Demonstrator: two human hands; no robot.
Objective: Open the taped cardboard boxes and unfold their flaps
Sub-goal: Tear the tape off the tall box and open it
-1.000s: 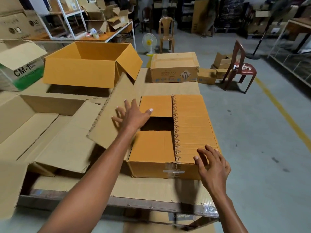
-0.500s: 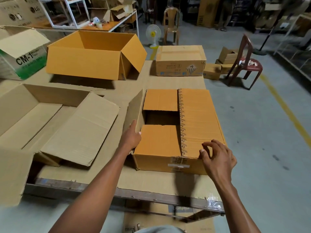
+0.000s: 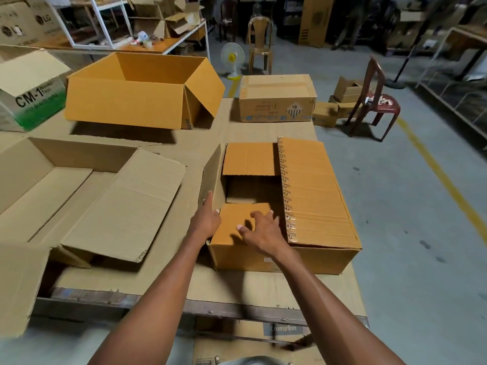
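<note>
An orange-brown carton (image 3: 324, 256) sits on the table in front of me. Its left long flap (image 3: 213, 172) stands upright, while the right long flap (image 3: 313, 191) lies flat over the top. Both the near short flap (image 3: 232, 227) and the far short flap (image 3: 250, 159) lie folded inward, leaving a dark gap between them. My left hand (image 3: 207, 221) grips the near end of the upright left flap, thumb on its outer face. My right hand (image 3: 261, 229) hovers with spread fingers over the near short flap. A taped carton (image 3: 276, 101) stands at the table's far end.
An open orange box (image 3: 126, 101) stands at the back left, and a large box (image 3: 105, 201) with flaps spread lies left. A CM-1 box (image 3: 31, 96) is at far left. The table edge (image 3: 237, 310) is near me. A red chair (image 3: 376, 104) and small boxes stand on the floor.
The left flap swung from lying outward to upright, and my left hand slid to its near end. My right hand left the right flap and moved left over the near short flap.
</note>
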